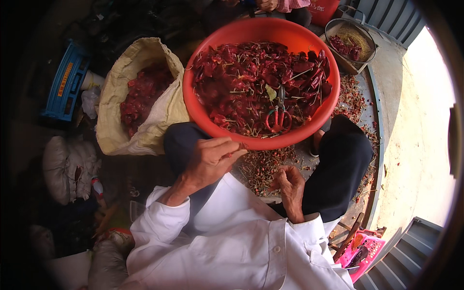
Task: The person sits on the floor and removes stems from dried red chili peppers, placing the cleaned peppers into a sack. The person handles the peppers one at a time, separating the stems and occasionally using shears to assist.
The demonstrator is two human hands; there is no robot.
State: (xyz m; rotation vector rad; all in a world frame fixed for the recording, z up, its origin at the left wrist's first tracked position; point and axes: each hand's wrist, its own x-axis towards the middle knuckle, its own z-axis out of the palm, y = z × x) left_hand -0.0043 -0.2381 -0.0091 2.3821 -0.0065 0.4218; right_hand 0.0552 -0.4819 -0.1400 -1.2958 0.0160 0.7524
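My left hand (212, 159) is raised at the near left rim of a large red plastic basin (261, 142). Its fingers are pinched around a small red bit, perhaps a piece of chili. Dried red chili peppers (232, 79) fill much of the basin, with stems among them. Red-handled scissors (278, 119) lie on the peppers near the basin's front wall. Between my knees, my right hand (290, 181) hangs with curled fingers above a heap of cut stems (262, 166); whether it holds anything cannot be told. An open woven sack (108, 105) of red chili pieces (145, 94) stands left of the basin.
A blue crate (67, 83) stands far left, above stuffed light sacks (69, 170). A round sieve (362, 61) with seeds and chili rests at upper right. A pink plastic basket (368, 250) is at lower right. Another person's hand (267, 4) shows beyond the basin.
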